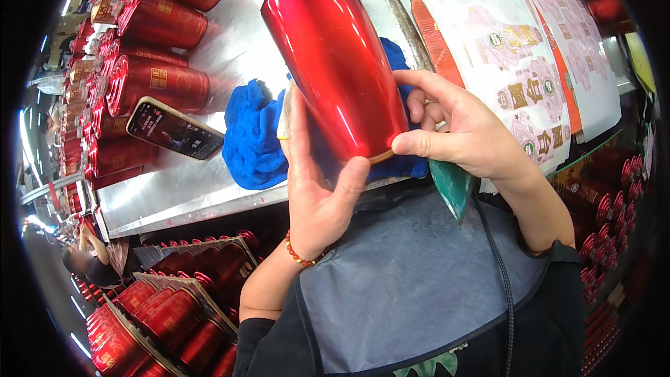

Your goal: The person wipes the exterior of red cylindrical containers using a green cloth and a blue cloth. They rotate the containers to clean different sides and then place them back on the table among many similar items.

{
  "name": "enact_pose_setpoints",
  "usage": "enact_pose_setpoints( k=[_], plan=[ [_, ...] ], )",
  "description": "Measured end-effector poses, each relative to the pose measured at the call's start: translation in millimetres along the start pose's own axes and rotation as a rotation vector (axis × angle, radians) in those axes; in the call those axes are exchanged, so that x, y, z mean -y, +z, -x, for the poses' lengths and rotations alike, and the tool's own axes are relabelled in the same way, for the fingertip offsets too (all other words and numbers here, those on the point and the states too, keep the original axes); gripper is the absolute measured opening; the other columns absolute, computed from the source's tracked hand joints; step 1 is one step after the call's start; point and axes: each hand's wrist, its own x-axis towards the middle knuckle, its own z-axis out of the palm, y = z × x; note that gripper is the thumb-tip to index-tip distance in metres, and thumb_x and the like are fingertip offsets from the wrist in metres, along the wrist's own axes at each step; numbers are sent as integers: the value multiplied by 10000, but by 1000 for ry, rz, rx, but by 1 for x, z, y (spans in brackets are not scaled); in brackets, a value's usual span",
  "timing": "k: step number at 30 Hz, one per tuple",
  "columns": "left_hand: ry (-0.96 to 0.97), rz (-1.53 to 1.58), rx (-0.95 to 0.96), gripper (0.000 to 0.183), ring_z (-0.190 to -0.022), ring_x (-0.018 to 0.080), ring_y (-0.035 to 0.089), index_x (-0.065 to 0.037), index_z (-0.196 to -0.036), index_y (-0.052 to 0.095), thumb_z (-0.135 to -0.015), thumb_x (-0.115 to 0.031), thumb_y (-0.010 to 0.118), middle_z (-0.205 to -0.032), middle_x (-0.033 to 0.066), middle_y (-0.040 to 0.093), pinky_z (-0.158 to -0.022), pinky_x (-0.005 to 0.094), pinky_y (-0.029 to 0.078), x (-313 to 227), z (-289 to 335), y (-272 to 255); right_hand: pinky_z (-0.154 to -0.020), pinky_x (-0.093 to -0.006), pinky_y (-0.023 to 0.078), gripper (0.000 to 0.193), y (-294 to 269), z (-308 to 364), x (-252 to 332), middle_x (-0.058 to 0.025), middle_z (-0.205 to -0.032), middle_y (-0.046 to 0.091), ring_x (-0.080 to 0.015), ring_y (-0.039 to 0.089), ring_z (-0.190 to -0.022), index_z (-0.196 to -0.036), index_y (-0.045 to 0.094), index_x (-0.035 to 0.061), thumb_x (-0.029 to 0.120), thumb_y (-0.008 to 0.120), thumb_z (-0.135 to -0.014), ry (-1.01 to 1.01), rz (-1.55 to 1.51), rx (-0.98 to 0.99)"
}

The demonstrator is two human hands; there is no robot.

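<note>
A glossy red bottle [335,63] with no label on the side I see leans away from me, its threaded neck at the far end. My left hand [317,199] holds it from the left, fingers along its side and thumb by the base. My right hand [464,132] grips the right side near the base with thumb and index finger; the other fingers are curled. A pale strip with a yellow edge [285,115] shows beside my left fingers; what it is I cannot tell. Under the bottle lies a bunched blue cloth [255,143].
Decorated red bottles [157,84] stand in rows at the left, beside a propped phone [174,129]. Sheets of printed decals [488,42] lie at the right. A green pointed thing [452,188] hangs below my right hand. Crates of red bottles [174,321] sit lower left. Another person [101,258] is far left.
</note>
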Motion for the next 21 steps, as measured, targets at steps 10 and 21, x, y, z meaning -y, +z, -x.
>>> enact_pose_setpoints(
  k=[10,21],
  plan=[
    [-5,128,1,829,-1570,289,178,1,-1640,181,-994,-178,668,-1684,176,175,-1260,422,178,4,7,2,-651,-191,443,806,-1,1,2,11,-940,511,-44,523,-750,-1465,479,-41,222,893,-825,13,5,-1],
    [-3,97,21,861,-1572,290,166,-2,-1643,170,-981,-187,689,-1683,172,165,-1261,423,181,3,5,0,-741,-179,449,833,-3,0,7,16,-974,498,-41,520,-842,-1515,402,-64,112,862,-844,60,-3,46]
  ],
)
